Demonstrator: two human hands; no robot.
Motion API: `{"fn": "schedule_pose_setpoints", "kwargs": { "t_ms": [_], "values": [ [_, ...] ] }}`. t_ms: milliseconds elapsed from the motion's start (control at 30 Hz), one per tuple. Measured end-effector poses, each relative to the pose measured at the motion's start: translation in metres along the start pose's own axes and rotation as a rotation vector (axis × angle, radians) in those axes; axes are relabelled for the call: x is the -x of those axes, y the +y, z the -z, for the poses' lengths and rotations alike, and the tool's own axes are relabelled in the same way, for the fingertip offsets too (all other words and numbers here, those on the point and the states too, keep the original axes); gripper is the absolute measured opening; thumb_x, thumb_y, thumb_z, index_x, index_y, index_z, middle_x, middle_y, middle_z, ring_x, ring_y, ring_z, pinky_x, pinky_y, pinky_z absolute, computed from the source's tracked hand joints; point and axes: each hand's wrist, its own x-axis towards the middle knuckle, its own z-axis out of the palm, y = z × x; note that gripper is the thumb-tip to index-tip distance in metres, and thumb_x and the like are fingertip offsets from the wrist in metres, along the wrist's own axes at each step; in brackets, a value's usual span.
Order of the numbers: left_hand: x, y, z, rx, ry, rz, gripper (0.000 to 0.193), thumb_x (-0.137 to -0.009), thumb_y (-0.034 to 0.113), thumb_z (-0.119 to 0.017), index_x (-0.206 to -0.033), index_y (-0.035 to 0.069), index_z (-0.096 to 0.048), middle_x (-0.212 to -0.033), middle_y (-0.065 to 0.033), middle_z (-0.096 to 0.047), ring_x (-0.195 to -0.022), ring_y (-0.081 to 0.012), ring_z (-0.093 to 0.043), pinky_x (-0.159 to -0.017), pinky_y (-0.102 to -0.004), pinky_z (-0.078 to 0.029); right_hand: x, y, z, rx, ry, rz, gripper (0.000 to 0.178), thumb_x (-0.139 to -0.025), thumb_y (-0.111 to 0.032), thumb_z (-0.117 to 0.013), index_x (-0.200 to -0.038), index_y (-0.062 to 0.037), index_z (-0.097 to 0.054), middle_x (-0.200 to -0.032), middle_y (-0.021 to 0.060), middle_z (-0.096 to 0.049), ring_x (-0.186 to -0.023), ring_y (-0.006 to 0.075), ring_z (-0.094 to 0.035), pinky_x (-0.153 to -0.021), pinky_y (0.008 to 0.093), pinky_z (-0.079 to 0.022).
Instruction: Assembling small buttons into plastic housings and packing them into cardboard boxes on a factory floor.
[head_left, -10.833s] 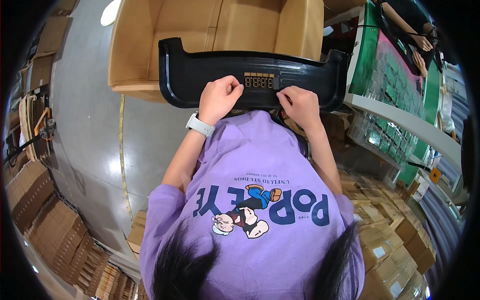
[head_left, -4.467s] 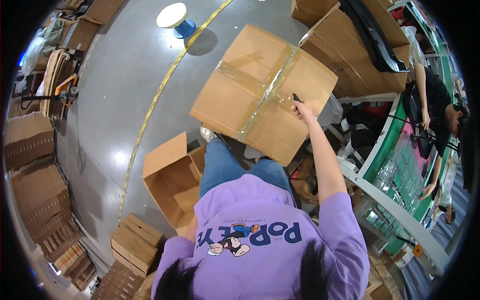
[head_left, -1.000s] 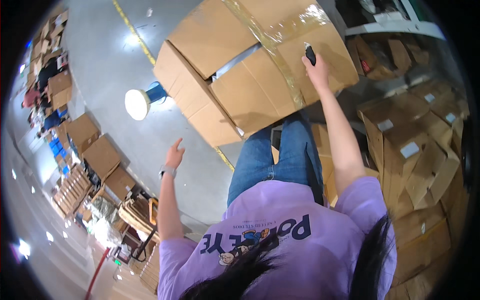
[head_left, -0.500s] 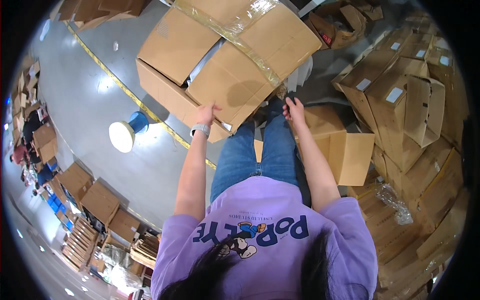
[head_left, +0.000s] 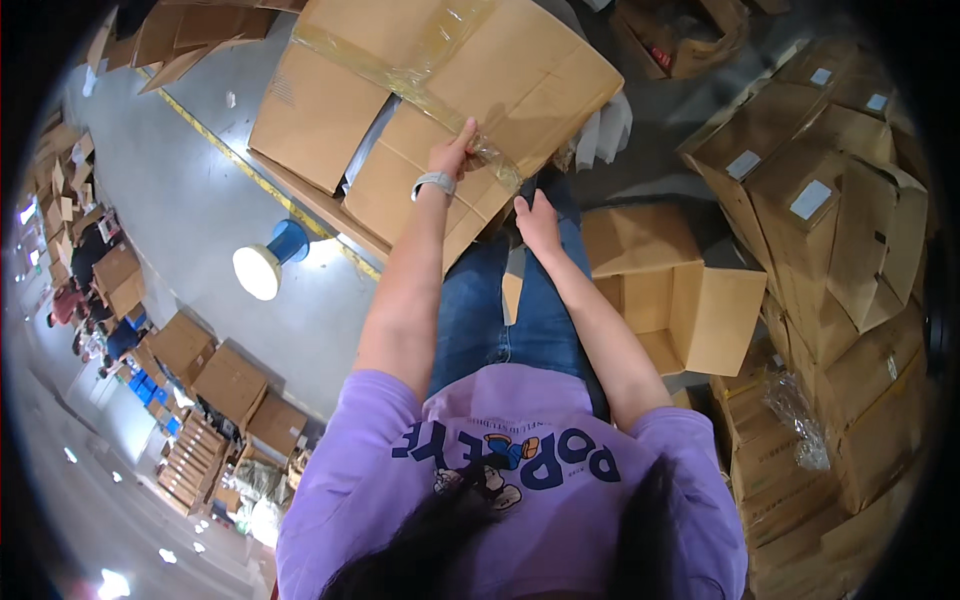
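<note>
A large cardboard box [head_left: 440, 150] stands tilted in front of me, with clear yellowish packing tape [head_left: 398, 76] across its top. A gap between the flaps shows something pale inside. My left hand [head_left: 452, 158], wearing a grey wristband, is over the tape near the box's right side; its fingers are closed on the crinkled tape, partly hidden by the hand. Beside the box's near right edge, my right hand [head_left: 538, 222] has its fingers curled. Something small and dark shows at its fingertips, too unclear to name.
An open cardboard box [head_left: 650, 300] sits on the floor by my right leg. Stacked cartons [head_left: 790, 190] rise at the right, with crumpled clear plastic [head_left: 797, 418]. At left, a blue-and-white round object [head_left: 262, 268] lies near a yellow floor line [head_left: 215, 142]. People and cartons appear far left.
My left hand has moved up and right from the lower flap edge onto the tape. My right hand has shifted left and slightly down, toward the box's edge. The view has also shifted.
</note>
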Motion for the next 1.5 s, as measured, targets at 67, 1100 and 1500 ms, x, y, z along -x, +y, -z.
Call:
{"fn": "schedule_pose_setpoints", "kwargs": {
  "t_ms": [67,1100,1500],
  "values": [
    [0.003,-0.005,0.002,0.148,-0.054,0.062,0.060,-0.069,0.066,-0.066,-0.065,0.006,-0.057,-0.050,0.0008,-0.044,-0.040,-0.0084,-0.037,-0.038,-0.0226,-0.025,0.009,-0.018,0.009,0.006,-0.035,-0.057,0.032,-0.085,-0.026,-0.053,-0.092,0.0055,-0.053,-0.093,0.0305,-0.059,-0.094,0.0435,-0.057,-0.081,0.0492,-0.044],
    [0.024,0.028,-0.015,0.467,0.453,-0.330,0.054,-0.079,0.047,-0.067,-0.053,0.003,-0.051,-0.046,-0.0017,-0.043,-0.042,-0.0086,-0.035,-0.037,-0.0323,-0.028,-0.229,-0.304,0.187,0.414,-0.227,0.897,0.031,-0.087,-0.022,-0.056,-0.114,-0.0058,-0.052,-0.095,0.0172,-0.063,-0.082,0.0322,-0.061,-0.074,0.0378,-0.047],
    [0.088,0.066,-0.067,0.287,0.589,-0.326,0.060,-0.081,0.046,-0.062,-0.048,-0.004,-0.051,-0.050,-0.0243,-0.048,-0.044,-0.0388,-0.050,-0.041,-0.0429,-0.037,-0.252,-0.474,-0.122,1.505,-0.560,1.569,0.025,-0.084,-0.015,-0.055,-0.108,-0.0118,-0.057,-0.101,0.0076,-0.061,-0.099,0.0280,-0.059,-0.080,0.0415,-0.050]
  ]
}}
